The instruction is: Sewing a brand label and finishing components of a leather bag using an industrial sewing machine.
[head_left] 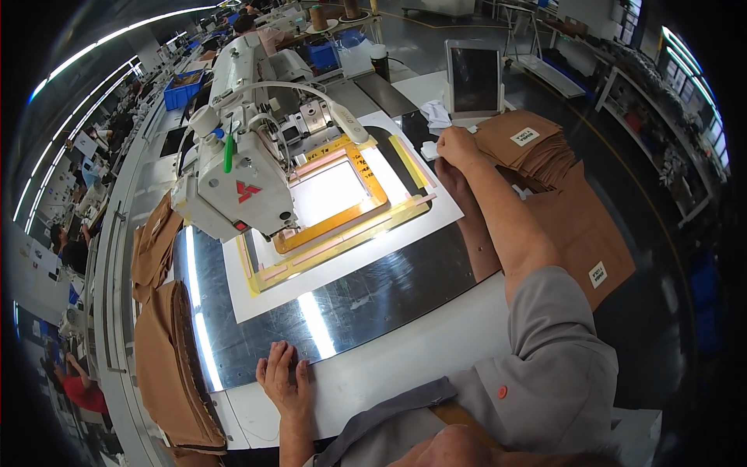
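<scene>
My left hand (285, 380) lies at the front edge of the shiny metal plate (381, 280), fingers stretched out and holding nothing. My right arm reaches across to the far right, where my right hand (459, 148) has its fingers closed at a small white piece (429, 151); the fingertips are partly hidden. In front of me stands a white sewing machine (241, 183) with its head over a yellow-orange clamp frame (334, 229). The frame rests on a white sheet (369, 257) edged with yellow and pink tape strips.
Brown cut fabric pieces (167, 366) are stacked at the left. More brown pieces (517, 140) with white labels lie at the right, near a dark-screened panel (475, 80) and a crumpled white scrap (437, 114). A blue crate (184, 91) sits farther back.
</scene>
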`<state>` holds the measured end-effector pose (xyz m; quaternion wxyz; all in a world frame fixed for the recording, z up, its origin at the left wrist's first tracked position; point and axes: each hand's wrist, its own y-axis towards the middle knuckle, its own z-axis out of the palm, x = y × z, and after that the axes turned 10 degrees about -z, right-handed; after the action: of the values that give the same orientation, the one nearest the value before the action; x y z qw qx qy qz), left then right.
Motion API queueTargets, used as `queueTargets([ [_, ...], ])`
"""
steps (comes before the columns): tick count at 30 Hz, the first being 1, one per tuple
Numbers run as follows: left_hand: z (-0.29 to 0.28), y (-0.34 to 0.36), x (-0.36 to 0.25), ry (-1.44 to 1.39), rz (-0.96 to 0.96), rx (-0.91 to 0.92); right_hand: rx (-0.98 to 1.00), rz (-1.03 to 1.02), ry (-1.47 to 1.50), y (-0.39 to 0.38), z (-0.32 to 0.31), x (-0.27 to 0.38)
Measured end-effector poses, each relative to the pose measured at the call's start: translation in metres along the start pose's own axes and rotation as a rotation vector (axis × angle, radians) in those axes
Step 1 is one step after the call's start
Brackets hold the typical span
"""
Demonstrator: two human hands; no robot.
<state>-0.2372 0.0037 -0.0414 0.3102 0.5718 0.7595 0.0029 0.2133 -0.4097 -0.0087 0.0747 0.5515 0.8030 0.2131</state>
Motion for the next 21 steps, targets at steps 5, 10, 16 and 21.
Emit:
queueTargets([
  [5,-0.006,-0.001,-0.014,-0.008,0.116,-0.016,-0.199,0.119,0.499,-0.024,-0.017,0.009],
  [10,0.001,0.058,-0.071,-0.341,0.155,0.074,-0.128,-0.072,0.706,-0.073,-0.056,0.098],
  [16,0.072,0.126,-0.126,-0.794,-0.258,0.408,0.188,-0.203,0.947,-0.115,-0.053,0.204],
  [21,0.082,0.145,-0.113,-0.848,-0.370,0.470,0.076,-0.452,0.841,-0.126,-0.038,0.206],
])
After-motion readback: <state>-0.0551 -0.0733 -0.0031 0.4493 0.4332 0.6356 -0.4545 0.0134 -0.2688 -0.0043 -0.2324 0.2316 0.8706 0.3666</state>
